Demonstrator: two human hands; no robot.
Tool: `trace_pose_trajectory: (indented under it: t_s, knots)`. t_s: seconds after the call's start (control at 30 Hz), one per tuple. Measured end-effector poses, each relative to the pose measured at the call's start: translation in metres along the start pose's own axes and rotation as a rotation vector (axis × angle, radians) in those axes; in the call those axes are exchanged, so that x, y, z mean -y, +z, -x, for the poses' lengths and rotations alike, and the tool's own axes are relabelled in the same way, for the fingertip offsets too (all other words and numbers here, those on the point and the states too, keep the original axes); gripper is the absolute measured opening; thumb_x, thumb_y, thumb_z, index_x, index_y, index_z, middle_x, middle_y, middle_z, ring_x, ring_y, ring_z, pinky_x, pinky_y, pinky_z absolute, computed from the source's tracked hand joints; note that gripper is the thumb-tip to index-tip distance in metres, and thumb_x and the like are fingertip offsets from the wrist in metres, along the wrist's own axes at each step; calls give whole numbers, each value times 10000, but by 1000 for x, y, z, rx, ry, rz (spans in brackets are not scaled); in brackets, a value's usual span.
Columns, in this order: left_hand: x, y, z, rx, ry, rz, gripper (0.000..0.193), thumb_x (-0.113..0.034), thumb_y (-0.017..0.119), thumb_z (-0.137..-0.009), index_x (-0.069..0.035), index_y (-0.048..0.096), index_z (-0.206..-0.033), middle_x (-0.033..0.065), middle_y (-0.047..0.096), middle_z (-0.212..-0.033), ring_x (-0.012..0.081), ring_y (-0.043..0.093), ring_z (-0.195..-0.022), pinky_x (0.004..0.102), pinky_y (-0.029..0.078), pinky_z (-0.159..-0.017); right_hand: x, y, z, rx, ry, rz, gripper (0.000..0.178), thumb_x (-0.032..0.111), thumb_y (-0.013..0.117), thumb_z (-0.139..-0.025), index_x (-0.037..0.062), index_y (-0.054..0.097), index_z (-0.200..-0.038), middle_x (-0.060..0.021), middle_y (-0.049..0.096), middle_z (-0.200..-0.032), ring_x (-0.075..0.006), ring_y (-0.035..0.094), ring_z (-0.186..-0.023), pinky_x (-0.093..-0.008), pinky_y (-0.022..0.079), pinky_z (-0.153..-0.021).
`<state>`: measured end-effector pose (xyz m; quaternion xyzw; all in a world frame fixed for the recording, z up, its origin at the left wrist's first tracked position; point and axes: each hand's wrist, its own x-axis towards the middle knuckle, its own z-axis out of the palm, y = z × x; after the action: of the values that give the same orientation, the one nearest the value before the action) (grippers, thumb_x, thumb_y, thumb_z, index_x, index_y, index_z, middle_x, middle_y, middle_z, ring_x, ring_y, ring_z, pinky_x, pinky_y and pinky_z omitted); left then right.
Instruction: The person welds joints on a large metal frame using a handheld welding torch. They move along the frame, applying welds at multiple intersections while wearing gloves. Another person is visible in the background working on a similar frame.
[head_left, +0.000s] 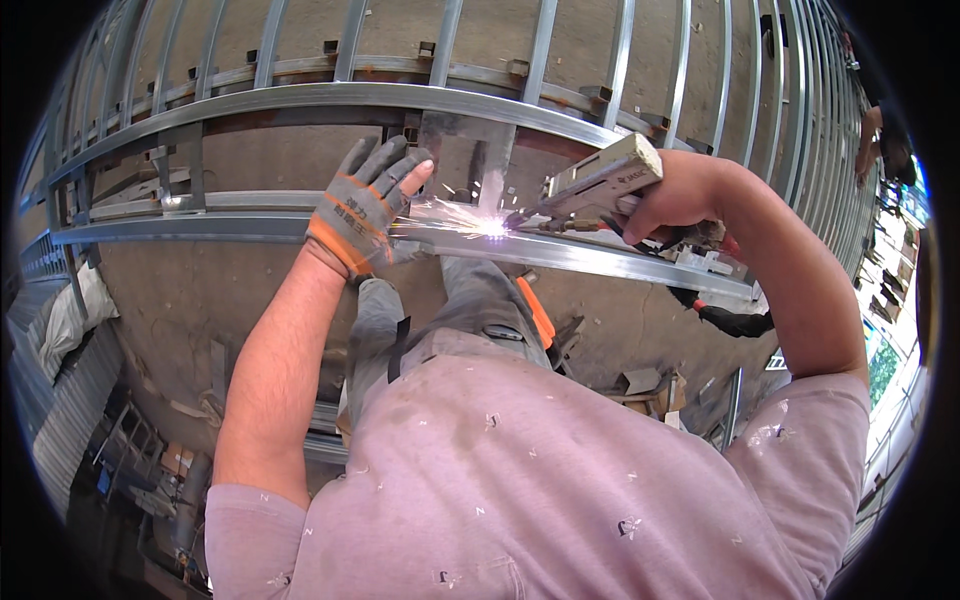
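My left hand (362,205) wears a grey and orange work glove, with one bare fingertip poking out. Its fingers are stretched and apart, holding nothing, just left of a bright spark spray. My right hand (675,195) is bare and wrapped around a boxy, pale handheld welding gun (598,180). The gun's tip points left and down at a glaring arc (495,229) on the near metal rail (600,258). An upright flat metal piece (494,160) stands just behind the arc. Glare hides the joint itself.
A second rail (400,96) and many metal bars (447,40) stretch across the far side. A dark cable or sleeve (735,320) hangs below the gun. An orange object (536,312) is beside my legs. Scrap pieces (640,381) and a white sack (85,310) lie around.
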<state>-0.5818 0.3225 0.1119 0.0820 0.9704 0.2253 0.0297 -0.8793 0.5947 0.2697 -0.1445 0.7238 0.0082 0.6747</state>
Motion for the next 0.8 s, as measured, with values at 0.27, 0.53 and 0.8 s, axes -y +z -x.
trace_pose_trajectory:
  t_s: [0.27,0.53,0.8]
  knots:
    - [-3,-5,1,-66,12,31,1260,-538,950,-669,-174,362,-1723,122,522,-1676,378,477,-1572,599,321,-1345,11,-2,4,17,-185,-160,407,93,924,-787,16,812,-1170,-55,793,-989,-164,714,-825,-351,591,-763]
    - [-5,-4,-1,-143,15,90,1131,-310,884,-740,-152,354,-1726,139,533,-1660,391,503,-1545,598,336,-1334,46,21,-39,69,-271,-100,394,158,921,-807,28,807,-1161,-82,778,-963,-188,712,-836,-371,584,-786]
    - [-4,-3,1,-105,-13,49,1085,-198,834,-751,-153,360,-1726,139,533,-1657,387,515,-1533,591,337,-1340,21,33,-60,111,-326,-138,327,72,894,-797,23,779,-1099,-51,751,-902,-170,692,-746,-346,571,-675]
